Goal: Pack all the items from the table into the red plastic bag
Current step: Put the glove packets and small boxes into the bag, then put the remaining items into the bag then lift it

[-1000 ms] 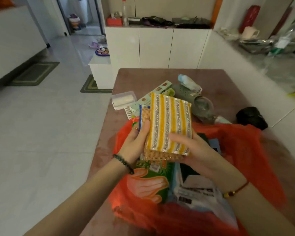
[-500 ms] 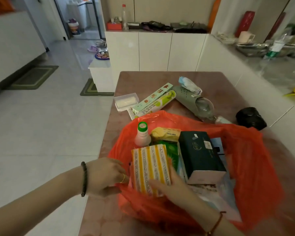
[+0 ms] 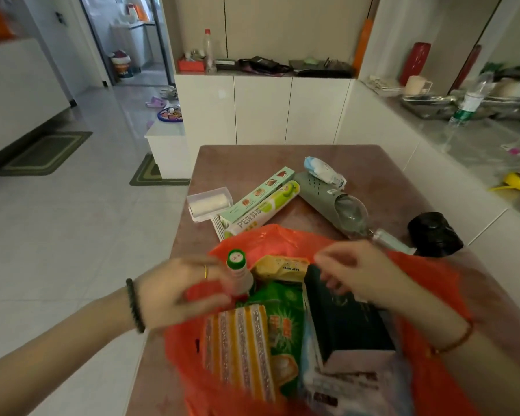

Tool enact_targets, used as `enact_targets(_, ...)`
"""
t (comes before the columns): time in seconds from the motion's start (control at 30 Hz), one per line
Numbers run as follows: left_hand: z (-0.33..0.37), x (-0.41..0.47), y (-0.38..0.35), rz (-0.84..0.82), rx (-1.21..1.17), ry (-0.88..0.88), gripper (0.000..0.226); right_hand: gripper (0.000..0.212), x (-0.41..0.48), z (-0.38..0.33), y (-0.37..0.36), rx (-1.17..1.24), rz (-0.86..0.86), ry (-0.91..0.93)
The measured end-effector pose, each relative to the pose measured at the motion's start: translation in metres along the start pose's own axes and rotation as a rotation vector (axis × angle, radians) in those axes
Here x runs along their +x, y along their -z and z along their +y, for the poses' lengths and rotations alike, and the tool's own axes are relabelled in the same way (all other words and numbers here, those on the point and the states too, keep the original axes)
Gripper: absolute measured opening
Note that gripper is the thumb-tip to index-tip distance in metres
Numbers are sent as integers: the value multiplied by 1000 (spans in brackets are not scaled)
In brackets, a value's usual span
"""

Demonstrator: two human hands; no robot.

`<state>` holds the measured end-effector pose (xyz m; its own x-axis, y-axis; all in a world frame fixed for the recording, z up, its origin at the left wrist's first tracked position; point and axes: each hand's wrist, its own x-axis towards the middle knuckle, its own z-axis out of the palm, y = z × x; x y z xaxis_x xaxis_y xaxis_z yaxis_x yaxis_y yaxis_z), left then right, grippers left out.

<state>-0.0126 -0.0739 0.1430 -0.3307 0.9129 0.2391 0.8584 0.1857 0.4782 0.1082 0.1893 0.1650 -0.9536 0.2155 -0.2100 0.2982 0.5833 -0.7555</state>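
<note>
Holding the red bag (image 3: pixel 427 283) open on the table (image 3: pixel 357 163), both hands over its mouth.
Sponge pack (image 3: pixel 237 349) is sitting inside; my left hand (image 3: pixel 177 292) is pinching the rim, right hand (image 3: pixel 360 274) is hovering loose, empty; wrap roll (image 3: pixel 264 208) and slipper (image 3: pixel 330 199) waiting beyond.

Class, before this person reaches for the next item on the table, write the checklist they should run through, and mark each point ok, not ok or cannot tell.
1. Red plastic bag mouth open: ok.
2. Striped sponge pack inside the bag: ok.
3. Left hand free: cannot tell; it is blurred, at the bag's edge beside the green-capped bottle.
4. Right hand free: cannot tell; blurred above the dark box.
5. Table emptied: not ok; the cling film roll, long green box, clear plastic box, grey-green slipper and black bundle remain.
6. Room left in bag: cannot tell.
</note>
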Motion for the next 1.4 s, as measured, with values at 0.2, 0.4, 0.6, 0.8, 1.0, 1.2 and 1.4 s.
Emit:
enact_targets(0.2,-56,90,-6,179,-149,662,36,41,114,15,29,391,56,-147)
enact_targets(0.4,-125,151,-42,-143,-8,993,64,56,212,43,-7,508,-83,-383)
enact_targets(0.6,-160,172,-79,-332,42,1089,55,58,257,79,-39,-2,-225,-203)
enact_targets(0.8,-167,174,-97,-300,96,1086,68,68,275,102,-59,-686,-483,87)
enact_targets(1.0,-159,170,-93,-257,188,1043,77,28,280,96,-60,-650,-405,243)
enact_targets(1.2,-135,159,-69,-123,91,1000,66,17,242,78,-38,-587,-237,415)
enact_targets(1.4,-95,155,-50,240,-440,963,46,14,181,39,37,-656,176,500)
